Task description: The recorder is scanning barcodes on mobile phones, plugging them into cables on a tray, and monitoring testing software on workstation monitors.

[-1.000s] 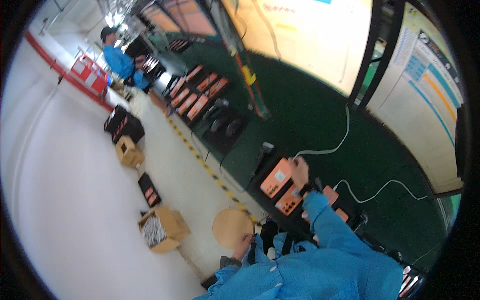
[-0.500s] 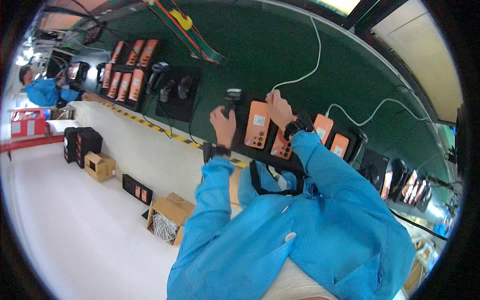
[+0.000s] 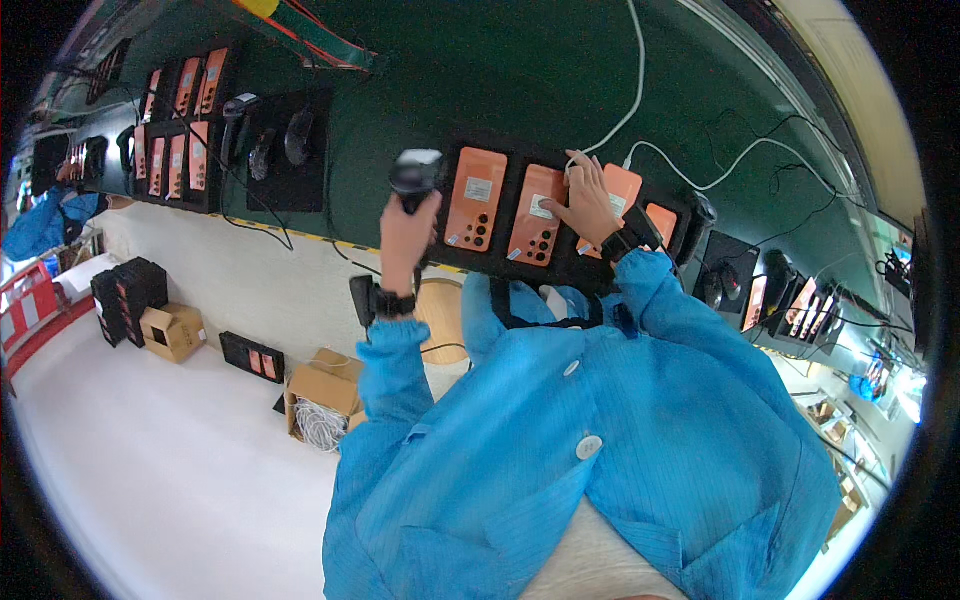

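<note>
My left hand [image 3: 408, 236] is closed round the grip of a black handheld barcode scanner [image 3: 415, 175]. It hangs, blurred, left of a row of orange phones in a black tray [image 3: 490, 263]. My right hand [image 3: 592, 200] lies over the row's right part, its fingertips at the end of a white cable [image 3: 607, 140]; the plug is hidden. Its thumb spreads over the labelled second phone [image 3: 537, 218]. The leftmost phone [image 3: 477, 200] lies uncovered, back up. A phone [image 3: 622, 184] partly under my right hand has another white cable at its top edge. Farther right is one more phone [image 3: 662, 218].
On the left, a second black tray [image 3: 172, 205] holds several orange phones, beside a black mat [image 3: 290, 190] with two mouse-like devices. A black scanner [image 3: 700, 215] stands right of my tray. A cardboard box [image 3: 325, 385] of white cables sits on the floor. Another person [image 3: 45, 225] works far left.
My left hand has grasped the scanner and lifted it from its place. My right hand, with the cable end, has moved right along the phones. The whole view has shifted.
</note>
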Tool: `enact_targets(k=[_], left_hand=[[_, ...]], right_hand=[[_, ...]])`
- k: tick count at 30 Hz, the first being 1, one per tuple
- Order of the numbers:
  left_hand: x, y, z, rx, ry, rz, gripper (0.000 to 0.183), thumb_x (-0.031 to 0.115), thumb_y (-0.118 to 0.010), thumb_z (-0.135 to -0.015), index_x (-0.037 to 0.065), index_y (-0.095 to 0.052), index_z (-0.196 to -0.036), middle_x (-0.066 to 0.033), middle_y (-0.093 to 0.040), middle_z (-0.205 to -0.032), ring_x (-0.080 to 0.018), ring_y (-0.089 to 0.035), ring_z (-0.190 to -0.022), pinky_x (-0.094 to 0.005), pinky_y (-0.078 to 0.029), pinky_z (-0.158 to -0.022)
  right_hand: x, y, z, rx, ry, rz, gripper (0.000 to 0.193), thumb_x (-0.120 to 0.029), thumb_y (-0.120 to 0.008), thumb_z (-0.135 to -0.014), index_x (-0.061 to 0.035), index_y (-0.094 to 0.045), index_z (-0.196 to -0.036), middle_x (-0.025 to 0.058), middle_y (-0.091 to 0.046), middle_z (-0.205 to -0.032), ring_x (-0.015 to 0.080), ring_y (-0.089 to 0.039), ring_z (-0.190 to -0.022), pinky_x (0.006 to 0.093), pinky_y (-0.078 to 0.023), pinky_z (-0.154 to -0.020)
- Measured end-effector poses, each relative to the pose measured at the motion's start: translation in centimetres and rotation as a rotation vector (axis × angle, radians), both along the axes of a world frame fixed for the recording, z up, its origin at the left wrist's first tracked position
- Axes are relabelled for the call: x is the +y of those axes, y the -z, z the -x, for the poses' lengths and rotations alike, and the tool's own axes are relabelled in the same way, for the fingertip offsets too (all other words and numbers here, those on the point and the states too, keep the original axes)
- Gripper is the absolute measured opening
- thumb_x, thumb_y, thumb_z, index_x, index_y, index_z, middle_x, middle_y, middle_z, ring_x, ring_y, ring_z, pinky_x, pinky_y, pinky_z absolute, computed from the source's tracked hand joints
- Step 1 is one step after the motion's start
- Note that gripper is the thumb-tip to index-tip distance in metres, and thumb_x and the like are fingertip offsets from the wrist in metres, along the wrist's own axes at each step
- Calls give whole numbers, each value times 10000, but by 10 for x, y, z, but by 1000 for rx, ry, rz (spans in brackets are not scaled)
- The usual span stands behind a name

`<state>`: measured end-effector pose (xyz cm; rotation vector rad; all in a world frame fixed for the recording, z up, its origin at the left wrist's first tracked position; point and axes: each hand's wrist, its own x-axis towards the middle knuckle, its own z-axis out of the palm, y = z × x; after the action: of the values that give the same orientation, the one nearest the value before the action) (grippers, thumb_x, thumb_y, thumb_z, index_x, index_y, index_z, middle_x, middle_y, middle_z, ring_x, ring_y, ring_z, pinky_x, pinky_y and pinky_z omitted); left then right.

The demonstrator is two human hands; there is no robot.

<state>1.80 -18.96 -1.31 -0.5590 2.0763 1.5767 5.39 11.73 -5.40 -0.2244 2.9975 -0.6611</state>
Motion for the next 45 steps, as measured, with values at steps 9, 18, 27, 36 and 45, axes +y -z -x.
enact_targets(k=[9, 18, 27, 36, 45], left_hand=[[83, -15, -63, -169, 300, -126, 385, 333, -718, -800, -12, -573, -891, -39, -567, -633, -118, -549, -503, -269, -442, -439], [101, -3, -80, -145, 376, 16, 338, 298, -696, -818, -9, -594, -918, -21, -571, -605, -114, -531, -494, -278, -433, -468], [124, -43, -80, -139, 451, 51, 354, 325, -667, -844, 34, -626, -1041, -53, -634, -714, -139, -592, -582, -297, -460, -516], [106, -24, -59, -175, 507, -309, 240, 301, -654, -853, 64, -637, -889, -27, -583, -613, -129, -549, -478, -272, -427, -413], [74, -15, -43, 138, 483, 104, 461, 444, -655, -815, -1, -591, -915, -158, -657, -733, -295, -652, -639, -395, -515, -556]], right_hand=[[6, 2, -3, 65, -29, 9, 558, -426, -724, -747, 22, -460, -952, 239, -407, -1307, 405, -369, -1257, 525, -244, -1097], [12, 35, -9, 302, -15, 19, 356, -161, -577, -767, 33, -487, -1052, 231, -462, -1250, 362, -445, -1195, 499, -311, -1061], [7, 40, -12, 391, 27, 53, 370, -226, -582, -800, 43, -484, -1034, 230, -484, -1203, 390, -456, -1154, 497, -308, -1059], [1, 28, -13, 348, 70, -15, 372, -264, -631, -743, 5, -511, -971, 191, -511, -1164, 348, -467, -1163, 487, -313, -1060], [-12, -7, -31, 118, 128, 207, 593, -220, -720, -736, 92, -421, -1141, 251, -409, -1254, 427, -386, -1191, 472, -319, -1038]])
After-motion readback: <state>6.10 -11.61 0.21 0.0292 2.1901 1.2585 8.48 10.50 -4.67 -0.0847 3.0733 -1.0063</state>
